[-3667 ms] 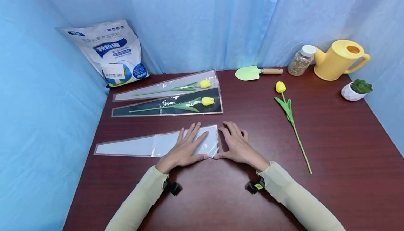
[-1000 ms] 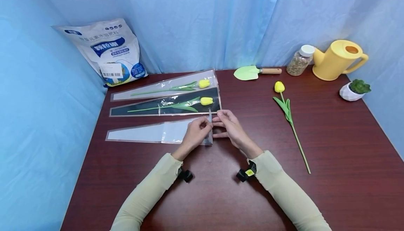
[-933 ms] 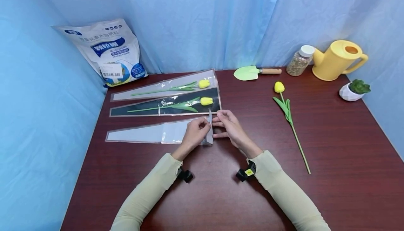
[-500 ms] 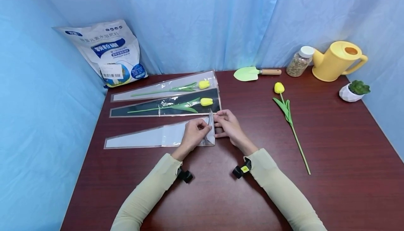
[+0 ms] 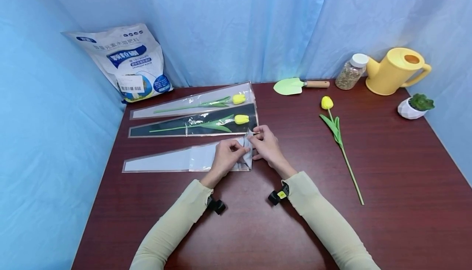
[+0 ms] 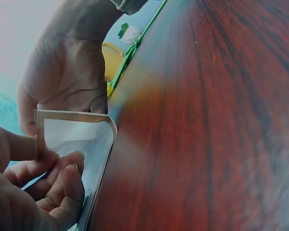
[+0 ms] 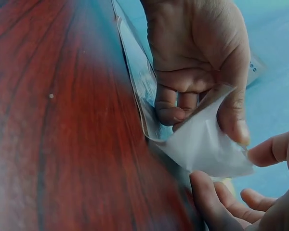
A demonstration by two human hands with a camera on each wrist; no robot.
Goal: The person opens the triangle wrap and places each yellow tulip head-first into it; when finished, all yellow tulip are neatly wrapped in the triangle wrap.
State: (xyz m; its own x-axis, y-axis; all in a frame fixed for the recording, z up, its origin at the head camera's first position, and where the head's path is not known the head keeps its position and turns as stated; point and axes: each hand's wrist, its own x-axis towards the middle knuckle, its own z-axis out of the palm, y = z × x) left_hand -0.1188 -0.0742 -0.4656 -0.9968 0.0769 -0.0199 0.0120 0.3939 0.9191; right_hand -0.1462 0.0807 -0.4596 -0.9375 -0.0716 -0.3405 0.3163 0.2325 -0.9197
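Centrally on the dark wooden table (image 5: 387,171) lies the empty flower sleeve (image 5: 173,160), a long tapering bag of clear film with a pale backing, its wide mouth toward the hands and its narrow tip pointing to the person's left. It is judged very light, limp and slick, prone to cling shut and crease; the best hold is at the mouth's edge, one layer per hand. The left hand (image 5: 225,156) pinches the near layer of the mouth between curled fingers and thumb, while the right hand (image 5: 266,146) pinches the opposite raised corner, the layers parting slightly. Beyond it lie two filled sleeves (image 5: 195,124), and a loose yellow tulip (image 5: 333,124) rests well apart to the right. Both wrist views are blurred and close; how far the mouth has opened cannot be judged exactly.
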